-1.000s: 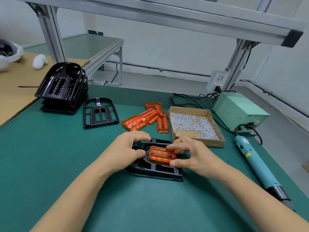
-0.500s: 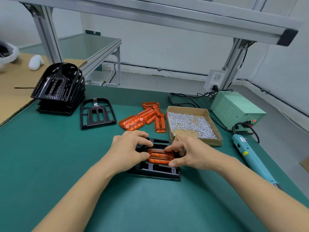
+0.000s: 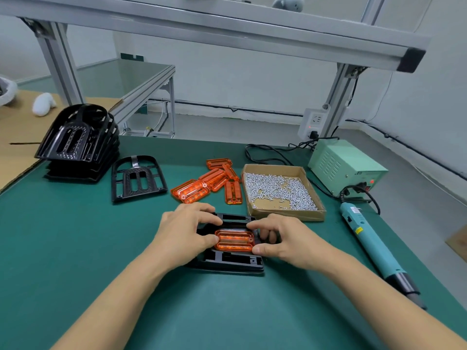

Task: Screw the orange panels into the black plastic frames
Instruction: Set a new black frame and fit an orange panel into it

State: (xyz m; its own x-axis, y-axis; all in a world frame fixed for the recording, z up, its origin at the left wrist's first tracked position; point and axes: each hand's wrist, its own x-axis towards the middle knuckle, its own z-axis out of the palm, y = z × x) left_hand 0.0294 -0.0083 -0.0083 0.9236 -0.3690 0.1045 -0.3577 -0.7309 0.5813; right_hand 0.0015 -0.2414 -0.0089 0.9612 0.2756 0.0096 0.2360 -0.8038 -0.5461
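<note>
Left hand (image 3: pixel 185 231) sits on the left end of the black frame (image 3: pixel 228 260) in the middle of the green mat (image 3: pixel 75 248), fingers curled, thumb tip against the left end of the orange panel (image 3: pixel 234 239) and fingertips over the frame's far edge. That panel lies in the frame's recess with its long axis running left to right, between the two hands and touching both. Right hand (image 3: pixel 285 242) mirrors the other: thumb at the panel's near right corner, forefinger at its far right corner, remaining fingers curled behind the frame's right side. Both hands pinch narrowly on the panel, so neither is free. I judge the step to be seating the panel, with no screw in it that I can make out. Further right, the cardboard tray of screws (image 3: pixel 280 190) lies beyond the right hand, and the electric screwdriver (image 3: pixel 374 251) lies well to its right, long axis running away from the person. The right hand is nearer both, so fetching a screw likely falls to it while the left steadies the frame.
</note>
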